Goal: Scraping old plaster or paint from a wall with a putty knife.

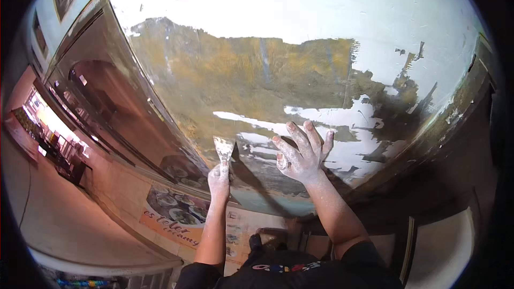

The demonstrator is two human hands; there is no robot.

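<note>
My left hand [219, 180], dusted white, grips the handle of a scraper [225, 147]. Its flat, flared metal blade is smeared with white and points up at the lower left of a large flat panel [289, 4]. My right hand [303, 158], also powdery, has its fingers spread over the panel's lower middle; whether the fingertips touch it I cannot tell. Pale paint covers the panel's upper part. A broad brown-olive area [229, 68] shows across the middle, and ragged white patches [349, 122] lie around my right hand.
Left of the panel is a dark framed glass pane [120, 108], with a bright opening [56, 122] farther left. A printed banner [180, 224] with food pictures and writing is below my left hand. A worn, dark edge [445, 124] borders the panel at right.
</note>
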